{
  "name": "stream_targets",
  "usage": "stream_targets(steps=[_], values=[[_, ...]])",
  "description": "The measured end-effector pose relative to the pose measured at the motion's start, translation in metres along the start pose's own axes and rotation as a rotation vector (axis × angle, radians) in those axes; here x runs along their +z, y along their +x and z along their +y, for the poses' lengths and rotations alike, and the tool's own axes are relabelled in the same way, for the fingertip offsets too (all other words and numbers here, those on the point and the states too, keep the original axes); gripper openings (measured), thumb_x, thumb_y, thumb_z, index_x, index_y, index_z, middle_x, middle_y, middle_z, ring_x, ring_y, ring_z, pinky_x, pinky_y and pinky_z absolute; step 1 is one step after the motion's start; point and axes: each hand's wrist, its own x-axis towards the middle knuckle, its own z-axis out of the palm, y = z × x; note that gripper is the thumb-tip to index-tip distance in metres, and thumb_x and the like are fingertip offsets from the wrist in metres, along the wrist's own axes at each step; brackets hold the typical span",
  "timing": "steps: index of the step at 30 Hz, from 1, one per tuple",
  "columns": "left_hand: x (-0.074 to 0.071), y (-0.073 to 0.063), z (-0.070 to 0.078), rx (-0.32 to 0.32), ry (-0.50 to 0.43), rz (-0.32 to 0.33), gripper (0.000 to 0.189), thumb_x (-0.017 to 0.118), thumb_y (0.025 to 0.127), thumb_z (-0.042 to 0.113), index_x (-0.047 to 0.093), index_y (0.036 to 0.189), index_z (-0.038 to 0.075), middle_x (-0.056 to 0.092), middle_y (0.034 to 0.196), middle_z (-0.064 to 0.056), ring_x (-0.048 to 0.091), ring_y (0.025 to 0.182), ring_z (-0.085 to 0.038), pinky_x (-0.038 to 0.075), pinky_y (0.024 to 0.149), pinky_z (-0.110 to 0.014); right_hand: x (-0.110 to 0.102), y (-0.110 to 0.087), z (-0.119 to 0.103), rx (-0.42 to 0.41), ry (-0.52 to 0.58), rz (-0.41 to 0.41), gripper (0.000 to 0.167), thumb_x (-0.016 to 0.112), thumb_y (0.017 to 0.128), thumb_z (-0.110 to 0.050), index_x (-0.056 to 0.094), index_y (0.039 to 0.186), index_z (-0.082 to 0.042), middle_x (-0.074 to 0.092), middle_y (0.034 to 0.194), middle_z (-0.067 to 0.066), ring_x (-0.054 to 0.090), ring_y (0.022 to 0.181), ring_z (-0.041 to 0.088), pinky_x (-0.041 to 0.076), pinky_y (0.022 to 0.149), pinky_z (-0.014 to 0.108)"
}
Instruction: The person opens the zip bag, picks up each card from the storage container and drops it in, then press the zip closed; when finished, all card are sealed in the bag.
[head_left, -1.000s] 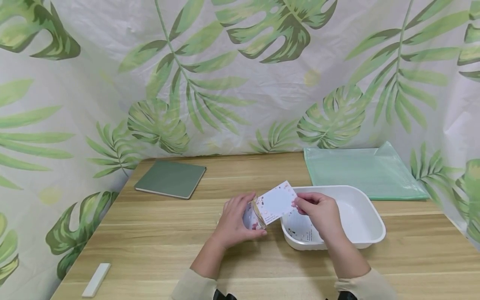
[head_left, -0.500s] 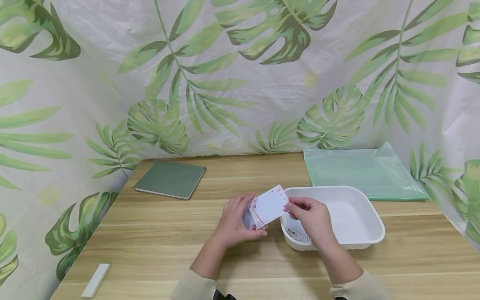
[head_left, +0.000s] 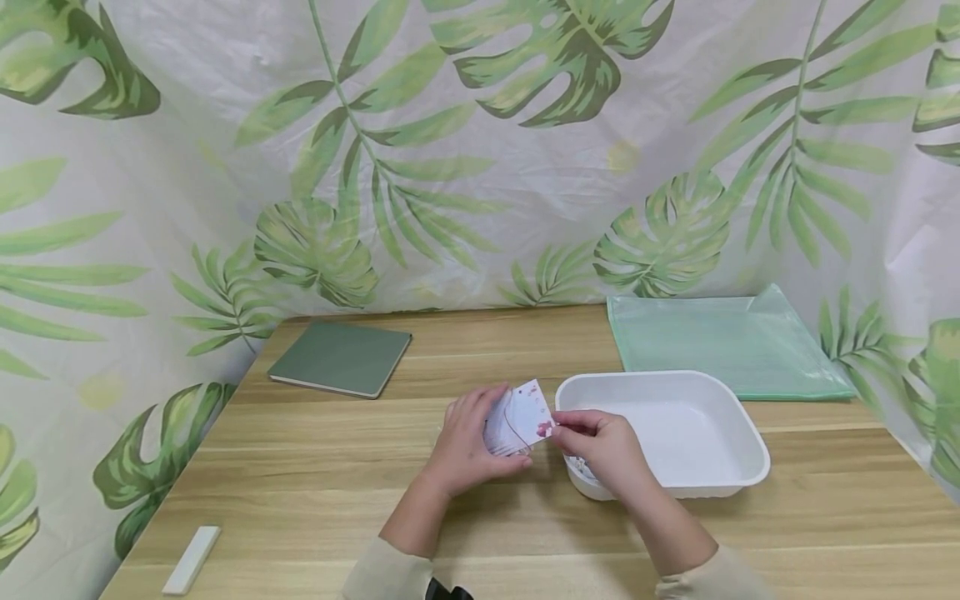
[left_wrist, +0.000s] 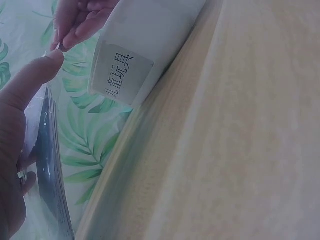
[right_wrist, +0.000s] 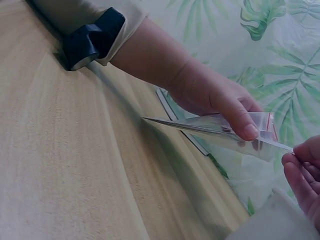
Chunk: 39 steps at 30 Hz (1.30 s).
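My left hand grips a clear plastic zip bag with a thin stack of cards inside, thumb along one side and fingers on the other. The bag's red seal line shows near its mouth in the right wrist view. Between thumb and fingertips, my right hand pinches the corner of a white card with a pink floral print. Most of this card lies within the bag's mouth, its pinched end sticking out. Part of the bag is hidden by the left hand in the head view.
Right of the hands stands a white plastic tub with a printed label on its side; a printed piece shows inside, partly behind the right hand. A green notebook, a green mesh zip pouch and a white bar lie on the wooden table.
My right hand has moved left and slightly down, sliding the card deeper into the bag. The left hand has stayed in place holding the bag.
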Motion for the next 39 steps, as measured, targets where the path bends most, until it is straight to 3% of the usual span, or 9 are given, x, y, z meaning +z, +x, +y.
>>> stream_targets(steps=[4, 9, 17, 22, 28, 33, 39], values=[[0.0, 0.0, 0.0, 0.004, -0.004, 0.009, 0.099, 0.088, 0.058, 0.046, 0.048, 0.142, 0.011, 0.056, 0.135, -0.009, 0.05, 0.123, -0.029, 0.036, 0.101, -0.045, 0.005, 0.0, -0.001, -0.026, -0.062, -0.003, 0.021, 0.073, 0.083, -0.011, 0.075, 0.101, 0.0, 0.076, 0.094, 0.011, 0.068, 0.078, 0.008, 0.054, 0.07, 0.017], [0.001, 0.0, -0.001, 0.008, -0.015, 0.016, 0.099, 0.087, 0.058, 0.046, 0.049, 0.142, 0.01, 0.056, 0.133, -0.009, 0.05, 0.122, -0.029, 0.036, 0.1, -0.045, 0.011, 0.0, -0.003, -0.058, -0.112, -0.02, 0.018, 0.073, 0.083, -0.011, 0.076, 0.098, -0.002, 0.077, 0.09, 0.009, 0.069, 0.077, 0.007, 0.053, 0.071, 0.017], [0.001, 0.0, -0.001, 0.04, 0.02, 0.03, 0.097, 0.086, 0.06, 0.048, 0.05, 0.141, 0.01, 0.057, 0.131, -0.009, 0.051, 0.12, -0.027, 0.037, 0.097, -0.044, 0.014, 0.003, -0.001, -0.13, -0.205, -0.125, 0.018, 0.071, 0.087, -0.014, 0.076, 0.1, -0.004, 0.074, 0.101, 0.01, 0.063, 0.082, 0.008, 0.051, 0.068, 0.018], [0.001, 0.0, 0.0, 0.033, 0.012, 0.017, 0.096, 0.085, 0.06, 0.048, 0.05, 0.141, 0.01, 0.057, 0.132, -0.009, 0.051, 0.12, -0.028, 0.037, 0.098, -0.045, 0.011, 0.002, -0.004, -0.153, -0.194, -0.205, 0.022, 0.067, 0.09, -0.015, 0.073, 0.105, -0.001, 0.074, 0.097, 0.011, 0.064, 0.08, 0.009, 0.053, 0.068, 0.02], [0.001, 0.0, 0.0, -0.006, -0.012, -0.007, 0.098, 0.087, 0.06, 0.047, 0.048, 0.143, 0.014, 0.055, 0.135, -0.009, 0.049, 0.122, -0.028, 0.036, 0.101, -0.046, -0.007, 0.01, -0.008, -0.165, -0.161, -0.164, 0.027, 0.066, 0.091, -0.011, 0.068, 0.113, 0.005, 0.072, 0.091, 0.015, 0.063, 0.077, 0.008, 0.051, 0.074, 0.023], [0.0, 0.001, 0.001, -0.015, -0.02, -0.006, 0.099, 0.088, 0.058, 0.046, 0.048, 0.143, 0.015, 0.055, 0.134, -0.009, 0.05, 0.121, -0.028, 0.036, 0.101, -0.045, -0.037, 0.031, -0.008, -0.106, -0.26, -0.131, 0.029, 0.065, 0.091, -0.013, 0.067, 0.115, 0.003, 0.07, 0.095, 0.014, 0.059, 0.078, 0.011, 0.05, 0.067, 0.023], [0.0, 0.001, 0.002, -0.022, -0.036, -0.002, 0.099, 0.09, 0.057, 0.042, 0.049, 0.142, 0.014, 0.055, 0.134, -0.01, 0.049, 0.122, -0.03, 0.035, 0.102, -0.046, -0.06, 0.053, 0.0, 0.035, -0.478, -0.222, 0.036, 0.068, 0.089, -0.017, 0.064, 0.122, -0.002, 0.064, 0.103, 0.012, 0.058, 0.077, 0.017, 0.052, 0.065, 0.028]])
